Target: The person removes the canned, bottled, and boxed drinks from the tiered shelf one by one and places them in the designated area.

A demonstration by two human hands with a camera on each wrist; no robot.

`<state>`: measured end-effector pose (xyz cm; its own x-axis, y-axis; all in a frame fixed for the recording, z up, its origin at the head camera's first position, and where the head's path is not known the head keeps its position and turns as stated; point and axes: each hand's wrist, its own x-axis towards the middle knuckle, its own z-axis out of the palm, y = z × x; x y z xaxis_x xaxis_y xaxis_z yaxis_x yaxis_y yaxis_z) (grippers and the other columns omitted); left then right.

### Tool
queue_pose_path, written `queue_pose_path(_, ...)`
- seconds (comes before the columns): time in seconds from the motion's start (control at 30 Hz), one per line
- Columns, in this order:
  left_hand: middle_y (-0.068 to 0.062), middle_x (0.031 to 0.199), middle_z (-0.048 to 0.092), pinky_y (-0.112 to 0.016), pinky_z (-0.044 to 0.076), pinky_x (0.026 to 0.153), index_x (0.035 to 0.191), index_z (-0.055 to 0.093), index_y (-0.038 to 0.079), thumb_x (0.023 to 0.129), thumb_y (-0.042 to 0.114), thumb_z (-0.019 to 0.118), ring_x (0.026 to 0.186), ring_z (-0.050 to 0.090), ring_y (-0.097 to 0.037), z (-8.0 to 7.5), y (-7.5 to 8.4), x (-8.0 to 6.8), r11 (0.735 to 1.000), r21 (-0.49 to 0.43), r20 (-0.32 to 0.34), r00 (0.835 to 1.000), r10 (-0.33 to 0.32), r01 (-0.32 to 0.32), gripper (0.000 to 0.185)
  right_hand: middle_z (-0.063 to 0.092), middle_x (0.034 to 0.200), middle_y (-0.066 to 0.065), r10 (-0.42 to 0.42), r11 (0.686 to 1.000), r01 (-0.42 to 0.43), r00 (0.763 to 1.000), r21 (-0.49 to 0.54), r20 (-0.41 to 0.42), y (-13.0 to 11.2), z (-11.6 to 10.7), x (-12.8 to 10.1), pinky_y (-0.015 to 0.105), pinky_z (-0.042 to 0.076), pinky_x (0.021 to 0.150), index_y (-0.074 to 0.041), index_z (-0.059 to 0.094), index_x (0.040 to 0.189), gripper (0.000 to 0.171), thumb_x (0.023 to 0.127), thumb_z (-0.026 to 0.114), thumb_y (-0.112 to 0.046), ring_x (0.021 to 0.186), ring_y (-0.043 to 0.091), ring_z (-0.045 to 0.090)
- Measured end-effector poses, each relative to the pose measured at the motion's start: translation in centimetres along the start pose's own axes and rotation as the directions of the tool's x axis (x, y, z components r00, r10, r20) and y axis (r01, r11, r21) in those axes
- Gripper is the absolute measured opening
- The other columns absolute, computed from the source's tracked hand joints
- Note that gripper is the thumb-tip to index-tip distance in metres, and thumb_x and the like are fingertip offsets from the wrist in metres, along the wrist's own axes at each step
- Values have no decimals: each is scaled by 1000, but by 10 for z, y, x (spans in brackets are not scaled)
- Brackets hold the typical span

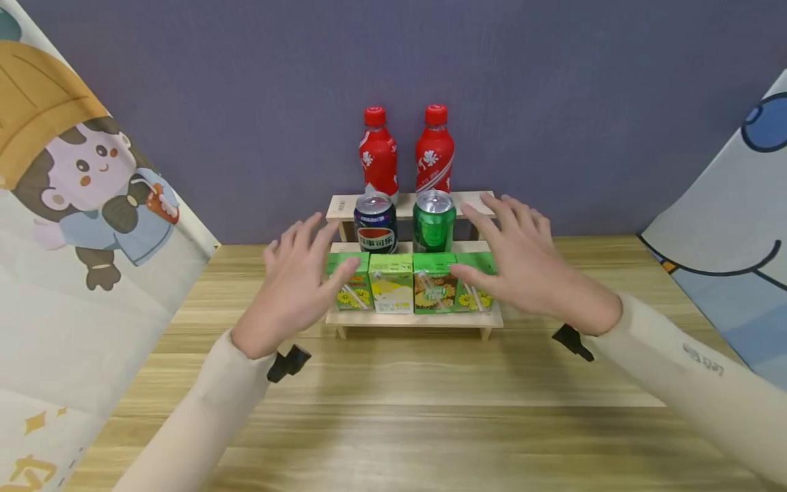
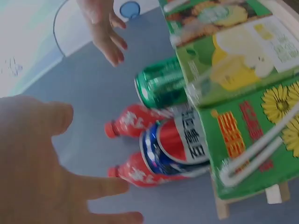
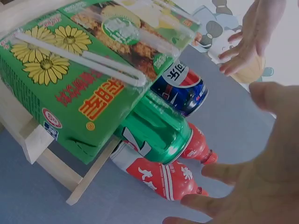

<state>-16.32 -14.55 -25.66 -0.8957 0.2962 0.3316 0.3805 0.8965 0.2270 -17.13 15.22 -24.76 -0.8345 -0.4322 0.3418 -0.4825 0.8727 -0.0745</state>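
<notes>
A stepped wooden rack [image 1: 418, 320] holds drinks on three tiers. Along the front stand several drink cartons: a chrysanthemum one at each end, with a pear carton [image 1: 391, 290] and a pineapple carton [image 1: 434, 294] between. Behind them are a dark blue cola can [image 1: 376, 229] and a green can [image 1: 434, 225]. Two red-labelled bottles [image 1: 378, 160] occupy the top tier. My left hand [image 1: 298, 273] hovers at the rack's left, fingers spread, holding nothing. On the other side my right hand [image 1: 522, 256] hangs likewise, spread and holding nothing. Both wrist views show gaps between hands and drinks.
A wood-grain table [image 1: 406, 424] lies under the rack. Behind rises a blue-grey panel [image 1: 264, 123]. Cartoon-printed sheets slope up at the left [image 1: 92, 328] and right [image 1: 725, 225]. A small black device is at each cuff.
</notes>
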Motion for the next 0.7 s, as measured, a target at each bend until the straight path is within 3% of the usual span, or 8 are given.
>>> queue_pose_path(0.17, -6, 132, 26, -50, 21, 84, 131, 33, 16, 87, 50, 34, 118, 22, -25, 3, -20, 13, 984, -176, -77, 997, 9, -23, 56, 23, 135, 13, -25, 996, 32, 997, 88, -79, 6, -3, 11, 56, 26, 82, -15, 32, 132, 69, 78, 50, -54, 115, 34, 24)
queue_pose_path(0.3, -7, 126, 33, -50, 23, 88, 128, 38, 12, 89, 42, 39, 115, 29, -23, 10, -39, 25, 954, -296, -103, 994, 22, -52, 49, 30, 129, 13, -39, 984, 63, 989, 166, -140, 12, -6, 22, 50, 31, 82, -12, 39, 126, 59, 79, 58, -41, 110, 31, 30)
queue_pose_path(0.4, -6, 122, 38, -43, 33, 88, 124, 43, 11, 89, 36, 43, 110, 36, -23, 17, -54, 36, 927, -364, -140, 990, 35, -84, 43, 34, 126, 12, -39, 979, 73, 984, 192, -176, 16, -8, 32, 45, 34, 81, -9, 42, 123, 53, 79, 59, -35, 108, 28, 33)
queue_pose_path(0.57, -2, 114, 44, -35, 43, 80, 117, 50, 13, 88, 30, 47, 102, 43, -17, 33, -78, 54, 902, -413, -204, 978, 45, -127, 34, 41, 117, 8, -32, 974, 86, 969, 212, -247, 22, -12, 52, 40, 37, 82, -8, 46, 119, 47, 79, 60, -28, 105, 22, 37)
queue_pose_path(0.7, -1, 111, 46, -34, 44, 77, 115, 52, 13, 87, 30, 49, 100, 45, -18, 43, -92, 68, 909, -396, -213, 976, 46, -129, 34, 45, 110, 5, -35, 965, 113, 949, 235, -313, 26, -14, 67, 35, 39, 81, -8, 49, 116, 43, 78, 62, -25, 98, 17, 41)
